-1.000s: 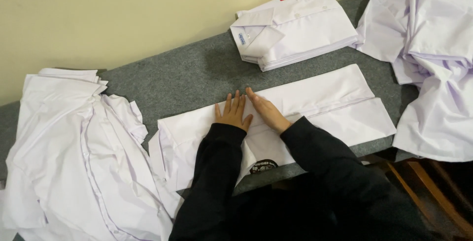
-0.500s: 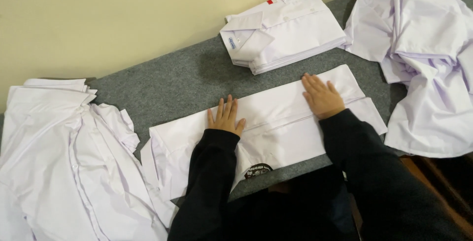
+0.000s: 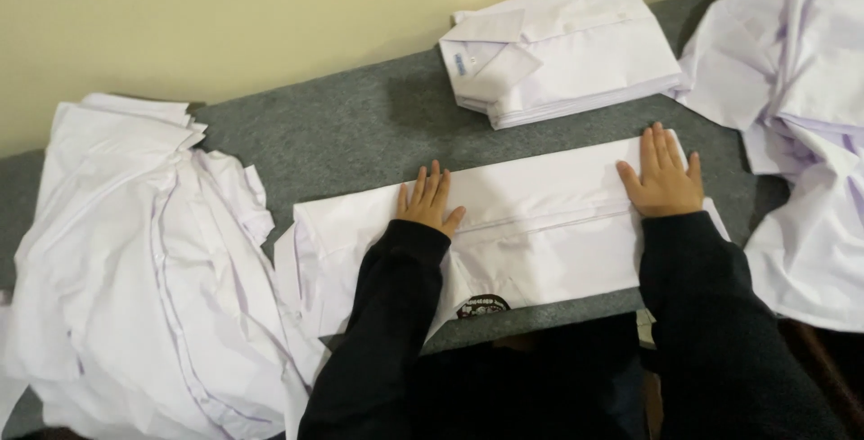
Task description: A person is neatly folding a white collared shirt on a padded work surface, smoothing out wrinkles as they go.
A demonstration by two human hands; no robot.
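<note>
A white shirt (image 3: 540, 215) lies face down, folded into a long strip across the grey felt table (image 3: 360, 134). My left hand (image 3: 430, 199) rests flat on the strip near its middle-left, fingers apart. My right hand (image 3: 664, 175) presses flat on the strip's right end, close to the hem. Both hands hold nothing. Black sleeves cover both forearms. A dark round badge (image 3: 481, 307) shows at the shirt's near edge.
A neatly folded white shirt (image 3: 558, 49) with a collar sits at the back of the table. A loose heap of white shirts (image 3: 144, 287) fills the left side. Another heap of white shirts (image 3: 801, 107) lies at the right. A cream wall (image 3: 225, 17) runs behind.
My right hand slid rightward along the shirt strip from beside the left hand to the strip's right end. The left hand stayed in place. The camera view shifted slightly.
</note>
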